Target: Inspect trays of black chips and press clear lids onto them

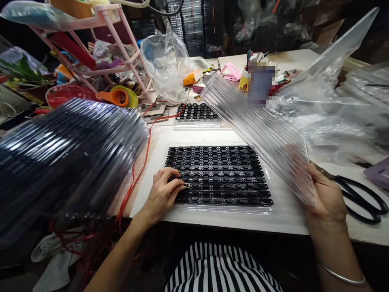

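Note:
Rows of black strips [219, 174] lie side by side in a clear tray on a white board [291, 215]. My left hand [165, 190] is at the left ends of these strips, its thumb and fingers bent together; what they pinch, if anything, is too small to name. My right hand [326, 194] grips the near end of a clear ridged plastic tray [258, 138], held tilted above the right part of the board. Through that tray some of my right fingers show, blurred.
Stacked filled trays [69, 154] stand at the left, with red string [133, 182] beside them. Black-handled scissors [361, 198] lie at the right. Behind are a pink rack [133, 61], another group of black parts [196, 111], plastic bags [167, 61] and clear plastic sheets [331, 121].

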Demonstrator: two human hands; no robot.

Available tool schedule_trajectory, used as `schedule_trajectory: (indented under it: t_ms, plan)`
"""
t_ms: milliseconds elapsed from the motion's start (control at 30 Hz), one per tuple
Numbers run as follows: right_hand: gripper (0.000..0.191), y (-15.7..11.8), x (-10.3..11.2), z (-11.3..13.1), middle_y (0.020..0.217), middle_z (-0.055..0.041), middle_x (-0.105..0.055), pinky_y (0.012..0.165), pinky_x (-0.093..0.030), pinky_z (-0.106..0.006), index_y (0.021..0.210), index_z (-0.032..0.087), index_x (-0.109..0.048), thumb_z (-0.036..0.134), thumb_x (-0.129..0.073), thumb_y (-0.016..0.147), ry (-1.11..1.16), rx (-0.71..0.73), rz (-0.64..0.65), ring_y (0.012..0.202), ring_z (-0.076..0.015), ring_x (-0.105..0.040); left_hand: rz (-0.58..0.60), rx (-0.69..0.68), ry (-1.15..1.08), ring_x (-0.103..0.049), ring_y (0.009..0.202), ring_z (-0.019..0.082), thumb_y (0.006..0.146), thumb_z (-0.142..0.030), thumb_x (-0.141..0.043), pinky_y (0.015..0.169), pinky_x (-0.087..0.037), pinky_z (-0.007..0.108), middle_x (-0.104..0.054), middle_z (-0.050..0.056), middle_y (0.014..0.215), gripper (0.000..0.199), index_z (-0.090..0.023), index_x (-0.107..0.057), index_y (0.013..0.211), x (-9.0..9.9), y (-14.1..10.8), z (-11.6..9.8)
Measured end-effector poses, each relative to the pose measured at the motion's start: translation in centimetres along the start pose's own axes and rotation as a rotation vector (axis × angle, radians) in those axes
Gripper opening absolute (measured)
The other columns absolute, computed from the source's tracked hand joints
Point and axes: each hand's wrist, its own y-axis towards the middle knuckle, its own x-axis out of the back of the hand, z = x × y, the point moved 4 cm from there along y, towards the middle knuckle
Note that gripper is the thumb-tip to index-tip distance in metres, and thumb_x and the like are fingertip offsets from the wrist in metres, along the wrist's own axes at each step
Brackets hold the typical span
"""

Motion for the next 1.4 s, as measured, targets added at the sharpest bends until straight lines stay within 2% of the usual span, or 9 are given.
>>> schedule_trajectory:
  t_ms: [333, 600, 733, 867, 933, 1000, 1100, 1233, 1400]
  plan:
    - [0.039, 0.1, 0.1, 0.3, 0.137, -0.0030, -0.054, 0.099, -0.043, -0.020, 0.120, 0.019, -0.060, 0.016, -0.032, 0.094, 0.001, 0.002, 0.162, 0.123, -0.0104, -0.051, -0.032, -0.159, 0.038, -0.054, 0.101, 0.025, 0.081, -0.012, -0.061, 0.085, -0.042, 0.042, -0.060, 0.008, 0.098, 0.012, -0.020, -0.064, 0.089, 0.3, 0.0, 0.3]
    - [0.039, 0.0, -0.1, 0.5, 0.132, -0.0029, -0.059, 0.101, -0.042, -0.023, 0.117, 0.017, -0.060, 0.015, -0.029, 0.094, 0.033, 0.004, 0.185, 0.117, -0.0086, -0.056, -0.034, -0.165, 0.011, -0.056, 0.096, 0.024, 0.082, -0.016, -0.061, 0.083, -0.044, 0.041, -0.060, 0.006, 0.098, 0.013, -0.024, -0.062, 0.092, 0.3, 0.3, 0.3]
    - [0.036, 0.3, 0.2, 0.4, 0.128, -0.0043, -0.061, 0.100, -0.044, -0.024, 0.116, 0.017, -0.061, 0.017, -0.034, 0.093, 0.021, 0.038, 0.172, 0.110, -0.0089, -0.061, -0.051, 0.004, 0.003, -0.056, 0.096, 0.024, 0.085, -0.024, -0.056, 0.088, -0.044, 0.044, -0.058, 0.006, 0.102, 0.017, -0.027, -0.062, 0.100, 0.9, -0.5, 1.1]
    - [0.036, 0.4, 0.1, 0.3, 0.129, -0.0036, -0.061, 0.099, -0.045, -0.022, 0.117, 0.017, -0.060, 0.016, -0.034, 0.092, 0.053, 0.037, 0.180, 0.108, -0.0078, -0.062, -0.150, 0.432, 0.077, -0.058, 0.079, 0.021, 0.087, -0.034, -0.051, 0.072, -0.048, 0.038, -0.057, 0.003, 0.097, 0.022, -0.029, -0.059, 0.106, 2.1, -2.1, 3.3]
    - [0.036, 0.3, 0.1, 0.4, 0.129, -0.0041, -0.060, 0.097, -0.046, -0.023, 0.116, 0.016, -0.061, 0.016, -0.034, 0.092, 0.044, 0.034, 0.163, 0.110, -0.0085, -0.062, -0.112, 0.646, 0.095, -0.058, 0.069, 0.020, 0.086, -0.037, -0.050, 0.064, -0.046, 0.035, -0.059, 0.001, 0.089, 0.026, -0.028, -0.058, 0.109, 2.3, -3.2, 4.5]
    - [0.037, 0.2, 0.1, 0.4, 0.129, -0.0040, -0.060, 0.096, -0.047, -0.022, 0.115, 0.017, -0.062, 0.016, -0.032, 0.093, 0.041, 0.023, 0.134, 0.112, -0.0092, -0.061, -0.033, 0.750, 0.028, -0.059, 0.067, 0.020, 0.086, -0.038, -0.048, 0.064, -0.045, 0.034, -0.060, 0.001, 0.079, 0.033, -0.025, -0.055, 0.116, 2.0, -4.0, 5.3]
    - [0.040, 0.2, 0.4, 0.3, 0.129, -0.0036, -0.061, 0.096, -0.047, -0.020, 0.114, 0.017, -0.064, 0.017, -0.030, 0.094, 0.045, 0.008, 0.093, 0.113, -0.0098, -0.060, 0.029, 0.708, -0.163, -0.056, 0.065, 0.017, 0.086, -0.038, -0.046, 0.064, -0.044, 0.031, -0.055, -0.002, 0.069, 0.042, -0.020, -0.048, 0.125, 1.3, -4.5, 5.4]
    - [0.040, 0.3, 0.7, 0.2, 0.133, -0.0070, -0.057, 0.096, -0.047, -0.019, 0.119, 0.015, -0.062, 0.017, -0.032, 0.093, 0.019, 0.045, 0.086, 0.115, -0.0120, -0.059, 0.001, 0.625, -0.232, -0.048, 0.062, 0.013, 0.086, -0.030, -0.047, 0.064, -0.040, 0.028, -0.047, -0.004, 0.070, 0.042, -0.019, -0.046, 0.126, 0.7, -4.5, 4.7]
    - [0.039, 0.2, 1.0, 0.2, 0.138, -0.0089, -0.053, 0.096, -0.048, -0.019, 0.118, 0.014, -0.064, 0.017, -0.036, 0.090, -0.036, 0.093, 0.058, 0.122, -0.0140, -0.053, -0.080, 0.645, -0.328, -0.043, 0.063, 0.012, 0.087, -0.025, -0.046, 0.064, -0.037, 0.026, -0.043, -0.005, 0.071, 0.035, -0.019, -0.047, 0.122, 0.4, -4.2, 4.7]
